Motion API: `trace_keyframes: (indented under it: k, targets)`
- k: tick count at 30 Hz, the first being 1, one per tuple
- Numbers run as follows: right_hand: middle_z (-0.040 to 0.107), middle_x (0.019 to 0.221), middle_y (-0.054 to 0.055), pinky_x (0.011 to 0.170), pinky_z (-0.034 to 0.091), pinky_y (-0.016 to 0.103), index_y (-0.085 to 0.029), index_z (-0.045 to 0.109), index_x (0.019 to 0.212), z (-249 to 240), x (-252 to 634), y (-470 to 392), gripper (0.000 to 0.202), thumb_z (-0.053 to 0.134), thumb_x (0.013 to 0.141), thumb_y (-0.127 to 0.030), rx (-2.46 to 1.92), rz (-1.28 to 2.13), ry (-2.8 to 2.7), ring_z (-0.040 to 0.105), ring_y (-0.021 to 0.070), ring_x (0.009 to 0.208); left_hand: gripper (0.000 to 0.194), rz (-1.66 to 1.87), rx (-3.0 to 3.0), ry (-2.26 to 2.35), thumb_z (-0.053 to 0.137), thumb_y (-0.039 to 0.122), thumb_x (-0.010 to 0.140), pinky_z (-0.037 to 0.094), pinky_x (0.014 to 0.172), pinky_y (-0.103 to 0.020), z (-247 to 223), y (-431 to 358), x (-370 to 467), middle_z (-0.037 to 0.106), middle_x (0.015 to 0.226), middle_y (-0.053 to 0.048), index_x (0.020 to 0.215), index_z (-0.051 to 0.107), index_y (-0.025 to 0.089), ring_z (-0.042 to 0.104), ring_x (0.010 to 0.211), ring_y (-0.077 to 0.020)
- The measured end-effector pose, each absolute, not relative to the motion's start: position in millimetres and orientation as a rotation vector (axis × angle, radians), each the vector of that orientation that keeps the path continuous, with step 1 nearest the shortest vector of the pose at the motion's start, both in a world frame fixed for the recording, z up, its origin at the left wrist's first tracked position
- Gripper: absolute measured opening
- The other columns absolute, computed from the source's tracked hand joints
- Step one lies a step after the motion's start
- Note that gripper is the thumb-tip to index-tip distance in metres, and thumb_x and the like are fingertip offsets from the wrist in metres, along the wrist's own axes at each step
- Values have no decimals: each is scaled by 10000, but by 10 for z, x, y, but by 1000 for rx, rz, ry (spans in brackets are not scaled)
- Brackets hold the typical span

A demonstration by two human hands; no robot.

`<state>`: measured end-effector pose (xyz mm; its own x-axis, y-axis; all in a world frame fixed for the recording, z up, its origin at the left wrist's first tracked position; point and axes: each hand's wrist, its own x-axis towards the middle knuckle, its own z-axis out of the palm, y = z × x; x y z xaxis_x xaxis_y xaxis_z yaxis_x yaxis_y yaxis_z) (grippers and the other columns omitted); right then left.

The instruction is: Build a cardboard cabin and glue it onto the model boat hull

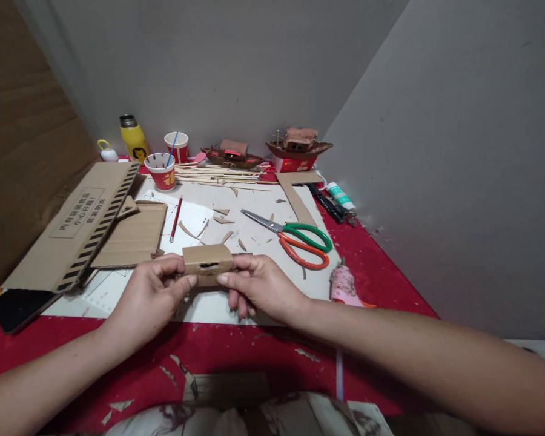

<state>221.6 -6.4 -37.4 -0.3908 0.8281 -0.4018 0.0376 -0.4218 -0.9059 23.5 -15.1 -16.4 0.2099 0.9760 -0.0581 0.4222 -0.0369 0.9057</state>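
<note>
Between my two hands is a small folded cardboard piece (208,257) with a curved top and a dark slot in its front side. My left hand (157,290) pinches its left end, thumb in front and fingers behind. The right end is gripped by my right hand (258,284), its thumb pressed along the lower edge. The piece is held just above the white sheet (209,306). Beyond my right hand lie scissors (284,233) with one green and one orange handle, blades pointing left. A red pencil (176,219) rests past my left hand.
Flat cardboard (72,224) and a dark phone (20,309) are at left. Paper cups (163,175), wooden sticks (218,174), a yellow bottle (134,139) and two model boats (300,145) line the back. A pink glue gun (344,284) sits at right. Cardboard scraps (222,221) are scattered about.
</note>
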Motion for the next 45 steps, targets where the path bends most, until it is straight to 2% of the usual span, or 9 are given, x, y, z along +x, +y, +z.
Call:
trace_keyframes:
  k: [10, 17, 22, 27, 30, 33, 37, 41, 45]
  targets:
    - [654, 518, -19, 330, 396, 163, -166, 608, 978, -245, 2334, -14, 265, 651, 801, -359, -1360, 2028, -1310, 581, 105, 377, 267, 451, 1569, 1281, 651, 411, 784, 333, 423, -192, -92, -9, 38, 561, 529, 20, 672, 644, 169, 448, 459, -97]
    - [652, 613, -13, 524, 479, 238, -181, 672, 977, -75, 2524, -27, 198, 565, 846, -285, -1356, 1040, -1724, 595, 117, 523, 239, 396, 1432, 1170, 647, 405, 807, 295, 410, -179, -156, 46, -32, 567, 510, 23, 819, 690, 170, 425, 428, -80]
    - [727, 899, 57, 741, 525, 309, -187, 675, 1091, -179, 2507, -40, 270, 585, 871, -315, -1206, 795, -2032, 667, 177, 795, 231, 445, 1422, 1150, 663, 388, 791, 348, 439, -203, -151, 36, 22, 555, 569, 22, 788, 673, 157, 470, 456, -93]
    - [617, 1256, 152, 985, 460, 438, -181, 604, 1251, -147, 2495, 94, 438, 619, 865, -386, -1137, 536, -2244, 570, 273, 1160, 223, 470, 1611, 1167, 615, 363, 824, 387, 506, -219, -104, 42, 66, 576, 681, 6, 769, 638, 148, 491, 548, -106]
    - [513, 1407, 174, 1058, 401, 481, -169, 480, 1392, -84, 2479, 197, 669, 649, 830, -488, -1096, 636, -2380, 485, 304, 1286, 205, 397, 1765, 1145, 583, 331, 851, 418, 584, -243, -35, 75, 104, 616, 759, -21, 805, 654, 145, 543, 662, -142]
    - [571, 1355, 171, 973, 474, 446, -151, 391, 1459, -62, 2447, 264, 768, 642, 823, -501, -1139, 946, -2433, 575, 301, 1188, 169, 404, 1880, 1115, 577, 296, 859, 433, 614, -255, 28, 100, 135, 633, 777, -21, 824, 664, 154, 563, 690, -153]
    - [600, 1316, 135, 938, 481, 410, -168, 489, 1387, -101, 2437, 315, 705, 698, 769, -434, -1183, 1097, -2233, 604, 281, 1126, 142, 630, 2007, 1158, 615, 265, 845, 462, 647, -262, 29, 75, 130, 672, 934, -36, 942, 671, 178, 587, 714, -149]
    - [699, 1036, 78, 795, 518, 372, -195, 527, 1336, -130, 2443, 344, 623, 675, 792, -460, -1281, 1318, -1819, 658, 227, 899, 534, 1327, 1762, 1260, 698, 290, 813, 503, 834, -301, -51, 49, 156, 535, 1357, -87, 1311, 507, 256, 625, 949, -177]
    - [690, 977, 58, 744, 524, 331, -209, 501, 1319, -120, 2341, 280, 617, 674, 793, -484, -1218, 1424, -1524, 654, 204, 877, 817, 1218, 1183, 1054, 707, 387, 821, 502, 938, -345, -150, 54, 326, 395, 1507, -101, 1484, 230, 364, 540, 1240, -240]
